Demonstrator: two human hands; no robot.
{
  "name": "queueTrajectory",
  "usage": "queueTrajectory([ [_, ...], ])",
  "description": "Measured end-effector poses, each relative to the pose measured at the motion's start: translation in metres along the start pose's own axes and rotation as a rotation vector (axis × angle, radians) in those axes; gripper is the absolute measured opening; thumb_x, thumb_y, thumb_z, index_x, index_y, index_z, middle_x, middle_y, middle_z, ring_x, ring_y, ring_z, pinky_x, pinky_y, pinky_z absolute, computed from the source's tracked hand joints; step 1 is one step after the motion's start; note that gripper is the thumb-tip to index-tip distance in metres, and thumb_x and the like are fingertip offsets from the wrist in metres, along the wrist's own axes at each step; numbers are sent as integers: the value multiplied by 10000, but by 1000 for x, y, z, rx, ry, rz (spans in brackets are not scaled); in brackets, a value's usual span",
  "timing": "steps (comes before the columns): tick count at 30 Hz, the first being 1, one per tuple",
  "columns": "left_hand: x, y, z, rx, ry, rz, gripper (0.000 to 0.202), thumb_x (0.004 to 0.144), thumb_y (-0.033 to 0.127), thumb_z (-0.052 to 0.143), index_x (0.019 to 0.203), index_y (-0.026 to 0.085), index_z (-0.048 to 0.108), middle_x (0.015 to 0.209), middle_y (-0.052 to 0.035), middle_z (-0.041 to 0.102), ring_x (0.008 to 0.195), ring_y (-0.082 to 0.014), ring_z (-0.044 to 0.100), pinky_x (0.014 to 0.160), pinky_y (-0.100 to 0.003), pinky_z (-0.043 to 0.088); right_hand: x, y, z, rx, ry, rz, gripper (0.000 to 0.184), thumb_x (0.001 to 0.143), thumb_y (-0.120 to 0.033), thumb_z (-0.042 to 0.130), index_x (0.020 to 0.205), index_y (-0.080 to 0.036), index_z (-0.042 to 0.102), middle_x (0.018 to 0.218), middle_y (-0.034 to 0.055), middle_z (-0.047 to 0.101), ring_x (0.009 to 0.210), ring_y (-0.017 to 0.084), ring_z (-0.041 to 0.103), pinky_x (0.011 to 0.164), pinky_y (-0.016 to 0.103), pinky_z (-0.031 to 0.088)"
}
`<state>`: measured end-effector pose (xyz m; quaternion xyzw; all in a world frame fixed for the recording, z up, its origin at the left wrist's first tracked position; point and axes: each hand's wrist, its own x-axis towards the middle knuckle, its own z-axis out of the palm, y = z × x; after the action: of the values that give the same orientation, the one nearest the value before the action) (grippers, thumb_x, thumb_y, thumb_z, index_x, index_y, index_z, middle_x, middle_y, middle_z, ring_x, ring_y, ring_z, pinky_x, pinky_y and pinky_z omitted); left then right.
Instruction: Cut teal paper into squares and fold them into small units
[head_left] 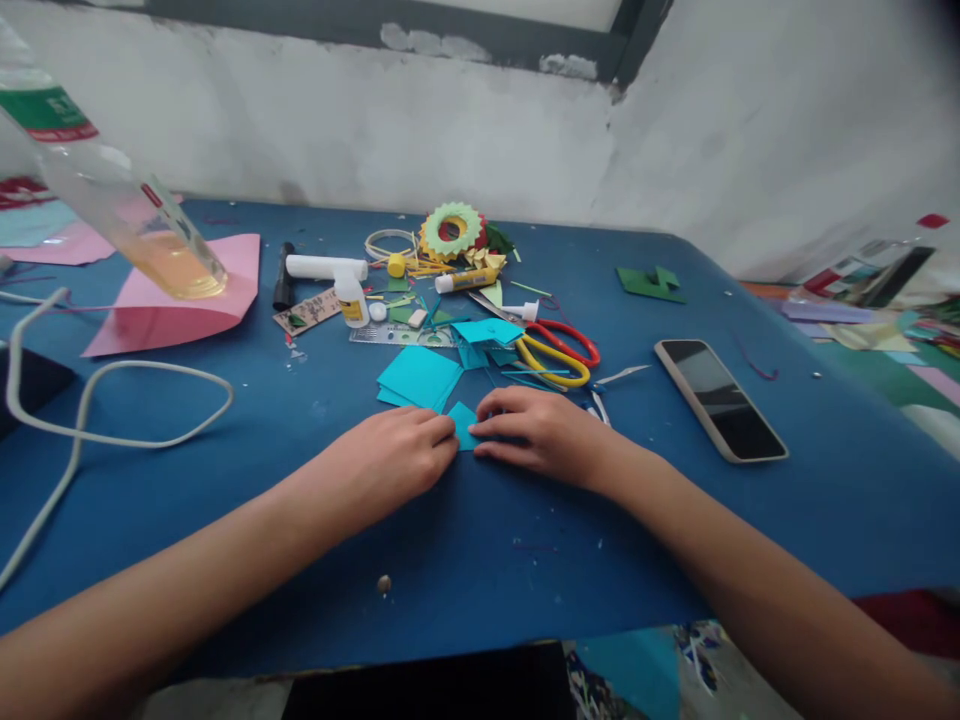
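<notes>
Forearms (232,545) nearest; our left grip (401,450) pinches a small cyan paper (463,422) on the desk (480,560); our right grip (546,432) touches its right edge, pinch unclear, presumably steadying it; cyan stack (421,376) just far-left, seemingly for reach.

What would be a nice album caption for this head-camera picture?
Bare left hand and right hand meet at a small turquoise paper piece on a blue tabletop, near stacked turquoise paper squares.

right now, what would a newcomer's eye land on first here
Probably the bright blue paper piece between the left hand and right hand, mid-picture. Next, the red handle and yellow handle of scissors just beyond the right hand. The tall bottle by pink paper, far left, also stands out.
</notes>
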<state>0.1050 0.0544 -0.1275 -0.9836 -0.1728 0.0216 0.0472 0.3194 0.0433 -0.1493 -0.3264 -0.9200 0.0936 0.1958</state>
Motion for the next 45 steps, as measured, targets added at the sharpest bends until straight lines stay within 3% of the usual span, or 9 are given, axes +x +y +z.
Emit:
queueTrajectory([
  [5,1,4,-6,-20,-42,2,200,832,102,518,1016,111,596,888,-91,653,827,-207,621,729,-315,502,2,-5,-1,-69,-30,-19,218,864,-254,524,929,-119,683,905,102,649,799,188,611,700,315,518],
  [12,1,-1,6,-168,98,-80,212,882,205,459,965,138,642,905,-76,653,801,-194,621,693,-296,495,1,-8,1,-28,-14,-1,222,879,-205,479,887,-128,687,880,99,641,775,179,594,693,304,496],
  [19,-1,-12,18,-512,274,-159,210,876,181,486,943,170,684,859,-33,659,716,-119,613,627,-197,450,7,-7,-3,276,-42,261,144,843,-202,552,785,-142,669,812,53,605,710,125,569,655,241,446],
  [24,-1,-13,22,-620,309,-187,211,865,164,496,950,163,689,815,-37,652,692,-110,603,610,-182,445,14,-9,-6,334,-92,465,130,789,-186,595,671,-136,608,662,4,551,584,98,493,551,220,380],
  [28,0,-12,23,-594,283,-205,221,864,165,491,942,178,697,836,-45,637,699,-119,603,607,-197,450,16,-10,-5,324,-90,533,125,735,-152,633,625,-140,575,619,-20,506,552,84,447,527,210,345],
  [37,9,-6,11,-711,250,-443,169,812,128,544,820,169,707,783,-17,681,702,-125,619,632,-210,450,18,-6,-3,292,-108,514,140,751,-152,612,623,-146,554,607,-26,488,538,83,426,520,214,325],
  [45,8,-8,14,-742,207,-429,172,824,137,532,837,170,700,825,-19,681,740,-134,618,668,-228,446,7,4,2,352,-15,318,125,801,-268,618,772,-147,634,705,6,525,630,108,493,568,224,387],
])
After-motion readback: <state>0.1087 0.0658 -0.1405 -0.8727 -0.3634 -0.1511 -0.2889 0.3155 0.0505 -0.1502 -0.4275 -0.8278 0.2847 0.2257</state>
